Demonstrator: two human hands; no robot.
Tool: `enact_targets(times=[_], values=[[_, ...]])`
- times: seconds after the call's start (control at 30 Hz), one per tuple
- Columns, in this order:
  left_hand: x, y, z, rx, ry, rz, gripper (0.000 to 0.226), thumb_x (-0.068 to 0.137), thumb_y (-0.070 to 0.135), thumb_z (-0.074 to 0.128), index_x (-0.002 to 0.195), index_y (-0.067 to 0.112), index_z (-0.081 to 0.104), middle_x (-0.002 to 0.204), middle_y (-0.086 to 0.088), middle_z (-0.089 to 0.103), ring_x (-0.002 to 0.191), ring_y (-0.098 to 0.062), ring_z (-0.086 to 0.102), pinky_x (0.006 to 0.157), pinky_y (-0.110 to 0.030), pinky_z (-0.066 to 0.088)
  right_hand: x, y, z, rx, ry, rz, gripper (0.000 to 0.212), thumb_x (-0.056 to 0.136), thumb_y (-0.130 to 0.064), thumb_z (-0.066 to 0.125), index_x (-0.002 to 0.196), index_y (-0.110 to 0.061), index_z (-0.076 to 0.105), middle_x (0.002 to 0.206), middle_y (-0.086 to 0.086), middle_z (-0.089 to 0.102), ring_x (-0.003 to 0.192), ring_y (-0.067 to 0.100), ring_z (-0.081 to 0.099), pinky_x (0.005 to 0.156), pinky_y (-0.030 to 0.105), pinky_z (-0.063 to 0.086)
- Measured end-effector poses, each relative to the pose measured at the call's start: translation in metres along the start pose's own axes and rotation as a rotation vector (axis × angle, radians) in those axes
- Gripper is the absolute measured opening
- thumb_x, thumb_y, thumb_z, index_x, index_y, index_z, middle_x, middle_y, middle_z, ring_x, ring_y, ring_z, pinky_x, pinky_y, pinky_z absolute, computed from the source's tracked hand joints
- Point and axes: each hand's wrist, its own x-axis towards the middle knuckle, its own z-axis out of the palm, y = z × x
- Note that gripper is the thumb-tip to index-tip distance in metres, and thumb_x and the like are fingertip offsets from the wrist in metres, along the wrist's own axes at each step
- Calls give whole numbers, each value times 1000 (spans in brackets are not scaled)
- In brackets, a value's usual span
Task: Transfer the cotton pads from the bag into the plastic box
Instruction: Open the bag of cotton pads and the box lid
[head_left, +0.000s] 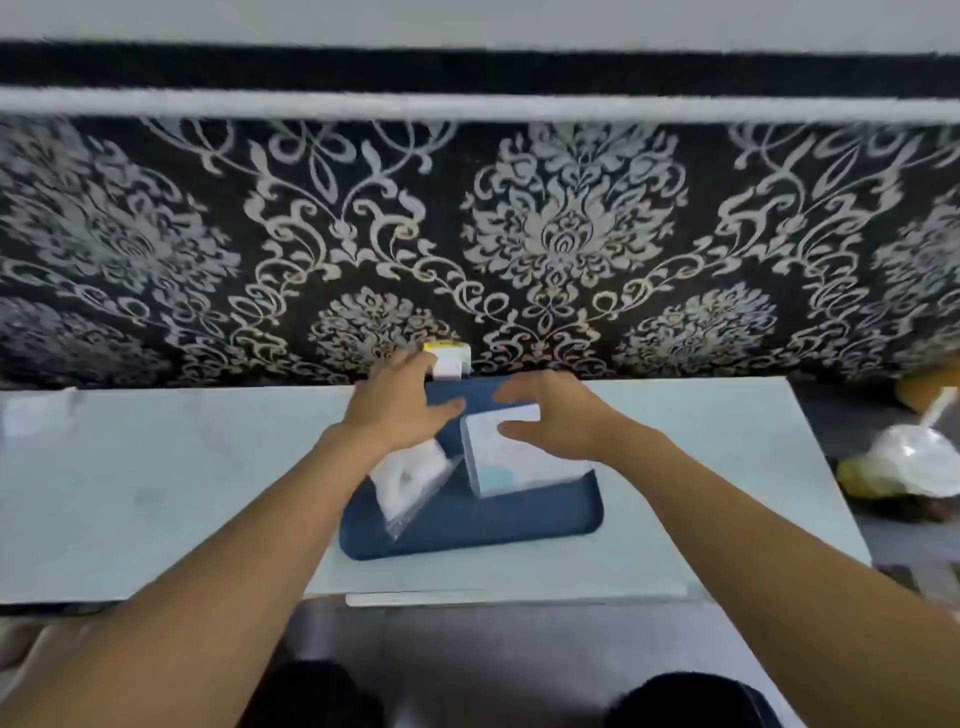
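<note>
The fingers (441, 408) of the left hand (400, 400) were spread and loosely extended, pinching nothing, hovering over the far left part of the dark blue rectangular tray (467, 525). The fingers (519, 431) of the right hand (556, 421) were likewise spread and slightly curled, held over the top of the pale translucent plastic box (514, 462); whether they touched it could not be told through the blur.

That box stood on the right half of the blue tray, its near face showing a faint blue patch. To the left of it on the same tray lay the clear plastic bag (410, 483), tilted, with the white cotton pads (402, 475) inside it, its near corner reaching toward the tray's front edge. The left wrist passed above the bag's far end.

Just beyond the tray's far edge stood a small white and yellow object (449, 358), partly hidden by the left hand. The tray sat on a pale worktop (156, 483), behind which ran a black cloth with silver floral pattern (571, 234). Far to the right of the tray lay a crumpled white plastic bundle (909, 457).
</note>
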Motion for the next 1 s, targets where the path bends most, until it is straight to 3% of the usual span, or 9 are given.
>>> enact_targets(times=[0.1,0.23,0.5,0.6,0.7,0.77,0.83,0.93,1.0], values=[[19,-36,59,246,-139,-103,119,66,86,61,158,34,7,168,1,0,153,-33,-1,119,-62,16,29,48,69,-133,25,-140,67,85,-44,76,143,-19,51,150,0,49,141,19,41,115,29,30],[32,-74,101,240,-159,-161,132,56,95,56,158,40,-9,167,7,-19,153,-28,-20,119,-65,-2,44,82,120,-328,74,-297,103,68,-80,67,153,-32,34,163,-9,25,152,13,14,126,42,4],[26,-110,128,168,176,246,90,83,79,48,156,31,26,169,2,11,155,-21,7,123,-56,3,51,92,154,-652,270,-302,101,71,-71,70,156,-41,24,167,-8,16,155,20,8,125,52,4],[-1,-124,128,-84,404,97,69,91,64,44,148,24,42,158,-7,36,146,-31,33,117,-51,29,39,68,175,-577,358,-328,76,78,-47,79,145,-26,51,158,5,38,150,26,29,124,49,15],[-24,-132,140,-387,334,-175,72,80,56,61,140,18,47,137,-10,55,120,-34,58,101,-46,49,36,43,214,-686,452,-522,47,64,-21,90,107,-13,71,116,12,66,106,36,63,90,46,52],[-36,-131,146,-778,218,-335,73,72,51,67,134,16,52,126,-8,66,107,-30,66,92,-46,57,45,31,231,-760,471,-509,37,55,-8,88,87,-14,69,95,9,62,83,33,60,65,40,49],[-48,-126,147,-1095,207,-465,59,75,46,67,124,13,60,115,-8,70,96,-27,69,79,-41,61,53,22,233,-810,508,-477,36,50,-3,87,74,-17,65,86,4,55,76,28,54,58,35,40],[-60,-112,128,-1367,347,-407,26,90,39,64,103,16,68,97,-4,72,78,-18,65,60,-29,52,49,6,221,-511,603,-429,14,74,-15,82,79,-16,70,88,2,63,82,26,58,60,32,41],[-66,-94,105,-1418,432,-263,31,86,44,66,96,15,72,91,-4,74,74,-19,66,62,-31,53,38,-6,203,-76,658,-330,8,86,-19,74,81,-15,70,82,1,70,77,23,63,65,34,47]])
